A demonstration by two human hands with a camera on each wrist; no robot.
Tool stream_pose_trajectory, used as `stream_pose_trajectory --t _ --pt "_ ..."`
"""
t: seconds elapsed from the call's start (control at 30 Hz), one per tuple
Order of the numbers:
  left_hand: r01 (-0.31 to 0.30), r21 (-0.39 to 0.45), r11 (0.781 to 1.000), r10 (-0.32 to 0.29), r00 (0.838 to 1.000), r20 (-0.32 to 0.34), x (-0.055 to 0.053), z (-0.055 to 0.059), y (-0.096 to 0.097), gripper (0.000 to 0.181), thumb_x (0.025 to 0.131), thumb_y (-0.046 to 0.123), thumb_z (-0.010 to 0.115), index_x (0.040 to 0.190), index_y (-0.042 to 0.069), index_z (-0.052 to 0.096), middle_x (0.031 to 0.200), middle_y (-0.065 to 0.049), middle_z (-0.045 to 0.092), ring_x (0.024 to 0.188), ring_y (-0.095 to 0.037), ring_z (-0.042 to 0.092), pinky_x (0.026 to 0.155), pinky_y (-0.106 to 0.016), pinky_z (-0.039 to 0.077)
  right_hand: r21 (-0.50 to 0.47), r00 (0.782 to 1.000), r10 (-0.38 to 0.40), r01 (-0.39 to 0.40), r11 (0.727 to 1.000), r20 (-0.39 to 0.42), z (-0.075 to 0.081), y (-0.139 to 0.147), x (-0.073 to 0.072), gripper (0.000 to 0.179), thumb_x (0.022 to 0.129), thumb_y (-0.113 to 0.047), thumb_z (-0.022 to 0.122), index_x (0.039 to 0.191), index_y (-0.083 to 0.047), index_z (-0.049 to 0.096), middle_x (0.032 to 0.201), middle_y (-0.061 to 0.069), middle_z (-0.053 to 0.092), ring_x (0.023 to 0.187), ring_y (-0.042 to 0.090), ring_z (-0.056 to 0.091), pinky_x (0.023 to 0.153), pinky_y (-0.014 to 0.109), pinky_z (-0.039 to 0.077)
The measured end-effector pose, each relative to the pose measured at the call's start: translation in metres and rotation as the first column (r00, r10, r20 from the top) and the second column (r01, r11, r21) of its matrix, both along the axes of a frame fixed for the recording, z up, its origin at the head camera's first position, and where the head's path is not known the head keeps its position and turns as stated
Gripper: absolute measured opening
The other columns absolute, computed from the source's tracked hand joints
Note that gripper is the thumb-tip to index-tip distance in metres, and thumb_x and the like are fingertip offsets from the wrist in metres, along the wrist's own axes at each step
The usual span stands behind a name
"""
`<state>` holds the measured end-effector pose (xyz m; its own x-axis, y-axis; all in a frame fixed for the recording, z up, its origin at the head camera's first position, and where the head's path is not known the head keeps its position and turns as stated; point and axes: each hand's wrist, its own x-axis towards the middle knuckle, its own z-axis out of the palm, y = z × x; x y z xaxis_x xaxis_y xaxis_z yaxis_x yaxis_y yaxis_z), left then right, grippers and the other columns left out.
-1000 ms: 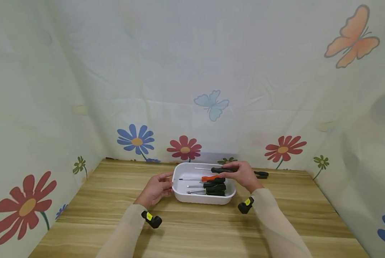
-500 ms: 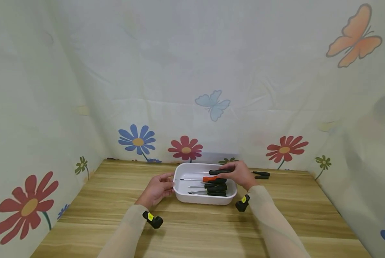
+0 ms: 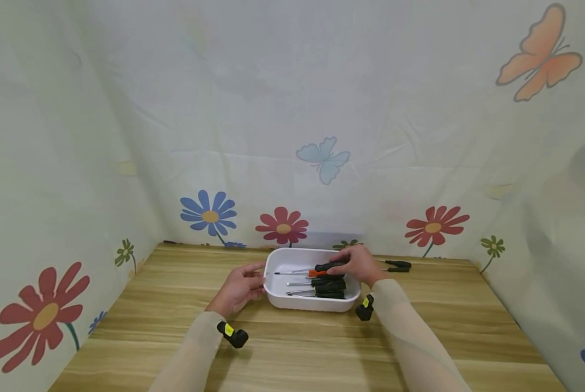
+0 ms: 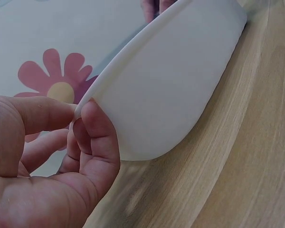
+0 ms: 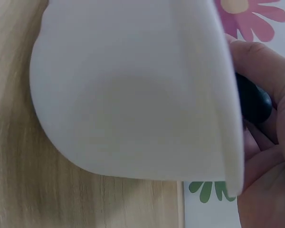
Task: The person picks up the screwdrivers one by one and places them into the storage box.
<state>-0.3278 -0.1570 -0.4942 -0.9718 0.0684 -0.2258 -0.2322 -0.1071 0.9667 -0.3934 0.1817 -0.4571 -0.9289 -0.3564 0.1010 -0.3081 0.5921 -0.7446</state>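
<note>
A white plastic bin [image 3: 297, 304] stands on the wooden table, with several screwdrivers [image 3: 329, 288] lying side by side in it, handles to the right. One of them has an orange and black handle [image 3: 316, 273]. My left hand [image 3: 237, 289] pinches the bin's left rim between thumb and fingers, as the left wrist view shows. At the back right of the bin, my right hand [image 3: 362, 265] holds a black-handled screwdriver [image 3: 324, 267] low over the orange one, shaft pointing left. The right wrist view shows only the handle's butt end [image 5: 256, 102]; the bin wall hides the rest.
Black-handled tools [image 3: 397, 267] lie on the table [image 3: 302, 348] to the right of the bin, partly behind my right hand. A flowered curtain [image 3: 243, 163] hangs close behind the table and along both sides.
My right hand has moved left and slightly down with the black screwdriver, bringing it from the bin's back side to right over the orange one. My left hand keeps its place on the rim.
</note>
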Motion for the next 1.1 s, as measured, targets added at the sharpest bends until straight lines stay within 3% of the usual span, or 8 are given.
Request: stream_pose_trajectory --t 0.53,1.1 --pt "0.017 0.000 1.000 -0.017 1.000 -0.008 -0.001 -0.003 -0.001 0.053 0.098 -0.003 0.060 0.149 0.009 0.054 0.120 -0.021 0.057 0.084 -0.022 0.063 0.080 -0.035 0.060 0.158 0.999 0.028 -0.021 0.987 -0.046 0.001 -0.009 0.000 0.024 0.073 -0.020 0.093 0.095 -0.016 0.083 0.093 -0.004 0.078 0.089 0.014 0.062 0.088 0.037 0.054" --pt "0.003 0.006 1.000 -0.003 1.000 -0.004 -0.001 -0.003 0.000 0.053 0.097 -0.003 0.062 0.148 0.009 0.055 0.113 -0.016 0.057 0.085 -0.023 0.062 0.079 -0.034 0.060 0.275 0.998 0.066 -0.058 0.960 -0.020 0.003 -0.016 0.004 0.022 0.076 -0.017 0.092 0.096 -0.014 0.083 0.092 -0.004 0.078 0.086 0.013 0.062 0.089 0.039 0.057"
